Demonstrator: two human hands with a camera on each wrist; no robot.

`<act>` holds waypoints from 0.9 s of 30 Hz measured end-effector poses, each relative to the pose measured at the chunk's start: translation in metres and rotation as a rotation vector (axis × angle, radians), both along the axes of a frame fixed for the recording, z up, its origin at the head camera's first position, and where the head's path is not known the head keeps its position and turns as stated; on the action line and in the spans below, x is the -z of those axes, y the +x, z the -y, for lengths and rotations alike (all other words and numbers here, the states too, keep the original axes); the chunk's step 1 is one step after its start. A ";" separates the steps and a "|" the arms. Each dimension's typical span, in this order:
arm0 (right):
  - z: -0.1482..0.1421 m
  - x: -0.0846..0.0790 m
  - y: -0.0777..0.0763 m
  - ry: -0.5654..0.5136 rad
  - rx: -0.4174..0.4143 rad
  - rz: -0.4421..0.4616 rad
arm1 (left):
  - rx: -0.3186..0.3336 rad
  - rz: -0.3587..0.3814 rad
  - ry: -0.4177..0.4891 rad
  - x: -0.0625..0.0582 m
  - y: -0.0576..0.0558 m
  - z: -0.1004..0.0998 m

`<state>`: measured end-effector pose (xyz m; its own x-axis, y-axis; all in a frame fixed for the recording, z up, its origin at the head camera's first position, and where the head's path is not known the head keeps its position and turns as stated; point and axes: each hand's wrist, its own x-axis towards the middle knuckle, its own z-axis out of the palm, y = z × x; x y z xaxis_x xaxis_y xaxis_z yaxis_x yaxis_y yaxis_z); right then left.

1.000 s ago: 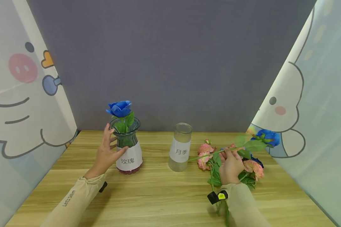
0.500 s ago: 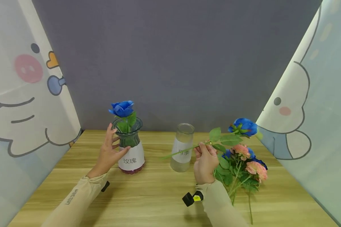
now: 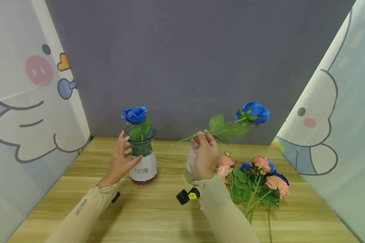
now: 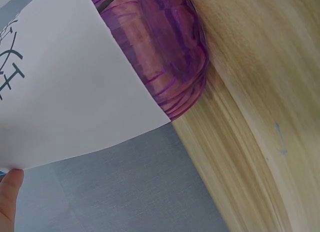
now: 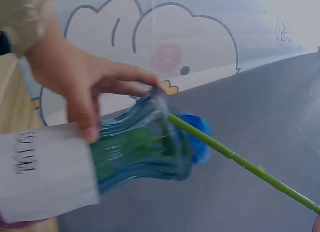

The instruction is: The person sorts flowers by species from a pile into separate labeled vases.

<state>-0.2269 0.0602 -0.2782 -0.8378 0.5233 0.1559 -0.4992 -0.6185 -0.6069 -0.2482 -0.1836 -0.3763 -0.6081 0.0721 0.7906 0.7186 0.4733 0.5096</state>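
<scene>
My left hand point(image 3: 119, 163) holds the flared glass vase point(image 3: 142, 147) at its left side, thumb on the white paper label and fingers by the rim. Inside the vase stands a blue rose point(image 3: 135, 115) with green leaves. The vase's purple-pink base point(image 4: 175, 51) rests on the table in the left wrist view. Between thumb and fingertips my right hand point(image 3: 204, 157) pinches the stem of another blue rose point(image 3: 255, 113). That rose lies nearly level in the air, bloom to the right. In the right wrist view its green stem point(image 5: 245, 164) overlaps the vase's mouth.
A second labelled glass vase point(image 3: 188, 167) stands in the middle, mostly hidden behind my right hand. Pink flowers point(image 3: 276, 185) and more blue blooms lie with their stems on the wooden table point(image 3: 158, 212) at right. A grey panel point(image 3: 194, 67) rises behind.
My right hand has carried the blue rose leftward and up from the flower pile, its stem end moving past the middle vase. My left hand has stayed at the left vase.
</scene>
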 end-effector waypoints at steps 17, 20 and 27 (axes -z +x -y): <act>0.017 -0.062 -0.037 -0.014 0.110 -0.056 | -0.014 0.016 0.008 0.001 0.000 0.002; 0.020 -0.066 -0.040 0.001 0.117 -0.058 | -0.010 0.022 0.014 0.002 0.000 0.000; 0.028 -0.062 -0.045 0.076 0.096 -0.033 | -0.017 -0.012 0.003 0.002 -0.003 0.000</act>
